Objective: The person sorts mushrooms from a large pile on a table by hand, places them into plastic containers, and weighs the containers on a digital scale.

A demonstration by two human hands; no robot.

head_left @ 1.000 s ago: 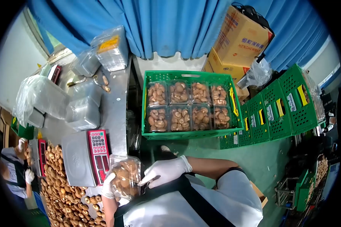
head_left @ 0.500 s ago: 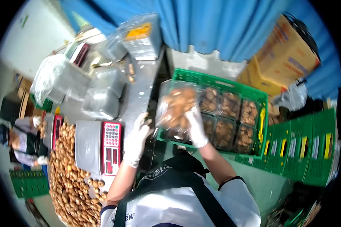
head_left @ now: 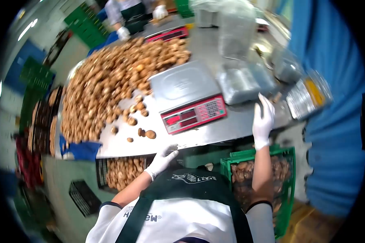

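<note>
My right hand (head_left: 263, 123), in a white glove, reaches over the table edge with fingers apart and nothing in them. Just beyond its fingertips lie stacked clear plastic trays (head_left: 241, 85). My left hand (head_left: 162, 162), also gloved, hovers by the table's front edge, fingers spread and holding nothing. Between the hands, farther in, stands a scale (head_left: 184, 87) with a bare metal plate and a red keypad panel. A large heap of brown mushrooms (head_left: 105, 81) covers the table's left side. Below my right forearm is a green crate (head_left: 292, 178) of packed mushroom trays, partly hidden by the arm.
A co-worker's gloved hands (head_left: 160, 13) are near a second scale (head_left: 168, 34) at the far side. A dark crate of mushrooms (head_left: 125, 172) sits under the table edge. Wrapped packaging with an orange label (head_left: 310, 95) lies at right, beside a blue curtain (head_left: 332, 133).
The view has swung left, from the green crate to the table. My right hand has let go of the mushroom tray over the crate and moved to the clear trays. My left hand stays open.
</note>
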